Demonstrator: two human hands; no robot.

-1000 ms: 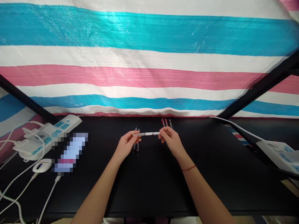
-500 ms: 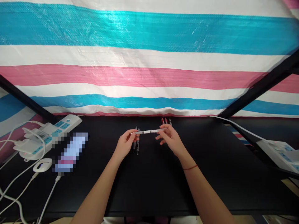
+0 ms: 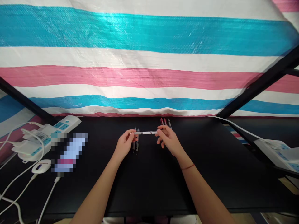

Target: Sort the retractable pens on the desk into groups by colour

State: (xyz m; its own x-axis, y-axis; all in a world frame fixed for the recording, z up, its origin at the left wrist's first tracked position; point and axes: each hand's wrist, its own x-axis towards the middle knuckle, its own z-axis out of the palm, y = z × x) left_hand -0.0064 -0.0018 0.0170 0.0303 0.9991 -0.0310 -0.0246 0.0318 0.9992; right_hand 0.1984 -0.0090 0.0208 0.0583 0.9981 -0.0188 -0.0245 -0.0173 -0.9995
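A slim white pen (image 3: 147,133) with a dark band is held level above the black table (image 3: 151,186). My left hand (image 3: 125,142) pinches its left end between thumb and fingers. At the opposite end, my right hand (image 3: 168,139) grips the pen with thumb and index finger, the other fingers loosely curled. Dark pens (image 3: 137,147) lie side by side just beyond my left hand, partly covered by it. Behind my right hand are red-tipped pens (image 3: 164,121) and a dark-tipped pen (image 3: 169,123), their lower parts hidden.
On the left are a white power strip (image 3: 67,123) with plugs, a white rounded device (image 3: 41,166), a blurred phone (image 3: 71,152) on a cable and loose white cords. Another power strip (image 3: 275,152) sits at right. A striped tarp (image 3: 149,77) hangs behind, between black bars.
My right hand has shifted slightly left along the pen, and less of the pen shows between the hands. The pen now lies nearly level. My left hand keeps its pinch.
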